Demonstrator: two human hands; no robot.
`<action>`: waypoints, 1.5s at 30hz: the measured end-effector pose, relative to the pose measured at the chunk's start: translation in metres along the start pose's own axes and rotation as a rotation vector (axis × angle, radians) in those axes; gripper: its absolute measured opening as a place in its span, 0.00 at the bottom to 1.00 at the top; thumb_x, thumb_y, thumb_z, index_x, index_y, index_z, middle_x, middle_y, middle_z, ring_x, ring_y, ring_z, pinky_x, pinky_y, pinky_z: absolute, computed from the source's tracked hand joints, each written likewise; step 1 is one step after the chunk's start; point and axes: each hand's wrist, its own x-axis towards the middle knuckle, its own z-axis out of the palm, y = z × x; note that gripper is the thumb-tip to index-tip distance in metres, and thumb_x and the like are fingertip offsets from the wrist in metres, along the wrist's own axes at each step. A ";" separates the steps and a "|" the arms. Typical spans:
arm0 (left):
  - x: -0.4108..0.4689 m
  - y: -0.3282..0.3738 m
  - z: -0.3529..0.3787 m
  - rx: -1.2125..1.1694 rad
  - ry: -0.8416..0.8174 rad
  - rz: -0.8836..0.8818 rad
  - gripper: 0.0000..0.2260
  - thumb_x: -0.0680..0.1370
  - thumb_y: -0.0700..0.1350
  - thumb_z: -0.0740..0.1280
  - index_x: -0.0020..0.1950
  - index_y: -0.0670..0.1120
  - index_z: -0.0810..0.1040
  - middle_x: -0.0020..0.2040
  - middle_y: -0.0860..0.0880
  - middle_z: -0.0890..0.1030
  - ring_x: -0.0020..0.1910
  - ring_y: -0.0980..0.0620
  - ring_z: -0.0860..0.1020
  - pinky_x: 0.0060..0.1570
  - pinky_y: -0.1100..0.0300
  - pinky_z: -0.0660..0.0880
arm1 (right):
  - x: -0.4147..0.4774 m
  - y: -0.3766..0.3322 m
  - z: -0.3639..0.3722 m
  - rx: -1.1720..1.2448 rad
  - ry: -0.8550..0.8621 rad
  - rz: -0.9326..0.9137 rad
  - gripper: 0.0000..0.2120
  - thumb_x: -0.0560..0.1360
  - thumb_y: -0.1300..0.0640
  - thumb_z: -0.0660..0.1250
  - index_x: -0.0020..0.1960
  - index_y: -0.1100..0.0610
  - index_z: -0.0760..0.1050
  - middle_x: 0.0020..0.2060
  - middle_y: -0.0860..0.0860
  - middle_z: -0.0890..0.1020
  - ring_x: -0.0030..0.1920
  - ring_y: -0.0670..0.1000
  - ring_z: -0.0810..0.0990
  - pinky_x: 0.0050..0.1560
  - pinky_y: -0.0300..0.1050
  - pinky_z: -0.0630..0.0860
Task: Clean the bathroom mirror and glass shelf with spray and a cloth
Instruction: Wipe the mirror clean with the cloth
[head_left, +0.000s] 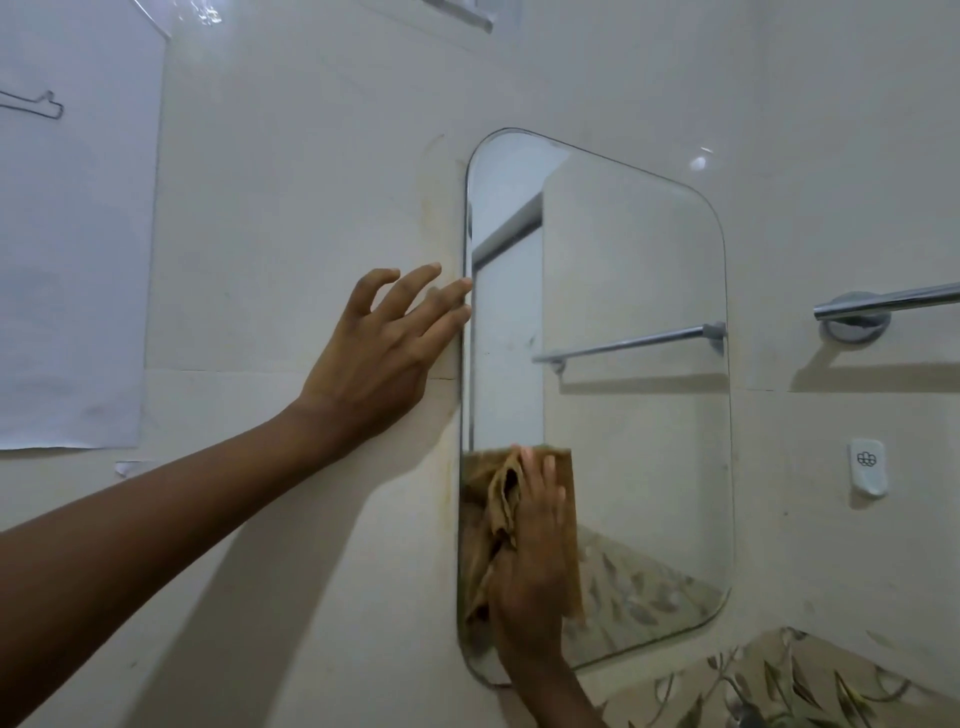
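Paper sheet (72, 234): taped to the tiled wall (311, 156) at far left, with a line drawing on it; no part of the job.

Left hand (374, 353): fingers spread apart and holding nothing. The palm leans on the wall and the fingertips reach the mirror's left edge (a brace, by the look of it, not a wipe).

Mirror (634, 441): tall, with rounded corners, fixed flat to the wall. Its upper glass reflects a door frame and a rail.

Cloth (498, 499): tan and crumpled, pressed flat against the mirror's lower-left area, close to the left edge.

Right hand (535, 561): laid over the cloth with fingers fairly straight and close together, pushing it onto the glass. It is not bunched round the cloth.

Towel bar (893, 301): chrome, on the wall to the right of the mirror, well apart from both hands.

Hook (866, 466): small and white, below the bar.

Leaf-patterned surface (779, 686): fills the lower right corner.

Step in hand: wiping the mirror, I judge, working along its bottom left.

Next move: it calls for sweeping the cloth across to the right side and up the tall pane under even pressure, with the bracing fingertips kept off cleaned glass.

Left to do: the glass shelf and the spray are both out of view, so the shelf probably comes later.
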 end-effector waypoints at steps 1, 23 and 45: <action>0.001 -0.001 -0.001 -0.022 -0.010 -0.004 0.20 0.75 0.34 0.52 0.63 0.43 0.73 0.69 0.45 0.72 0.69 0.42 0.69 0.63 0.48 0.59 | 0.014 -0.003 0.006 0.044 0.010 0.016 0.33 0.72 0.68 0.51 0.75 0.52 0.54 0.69 0.54 0.67 0.76 0.44 0.51 0.73 0.48 0.53; 0.000 0.001 0.000 0.001 0.021 -0.008 0.21 0.77 0.34 0.51 0.65 0.45 0.73 0.68 0.48 0.74 0.70 0.42 0.67 0.65 0.48 0.57 | -0.071 -0.011 -0.027 0.054 -0.359 -0.122 0.19 0.82 0.58 0.45 0.69 0.56 0.65 0.72 0.47 0.62 0.74 0.51 0.61 0.74 0.45 0.57; -0.045 0.034 -0.031 -0.275 -0.083 -0.031 0.20 0.72 0.35 0.57 0.62 0.44 0.74 0.65 0.46 0.76 0.67 0.43 0.70 0.64 0.49 0.59 | -0.064 0.063 -0.181 0.511 -0.289 1.568 0.10 0.80 0.61 0.56 0.54 0.60 0.75 0.47 0.59 0.80 0.43 0.57 0.81 0.46 0.49 0.79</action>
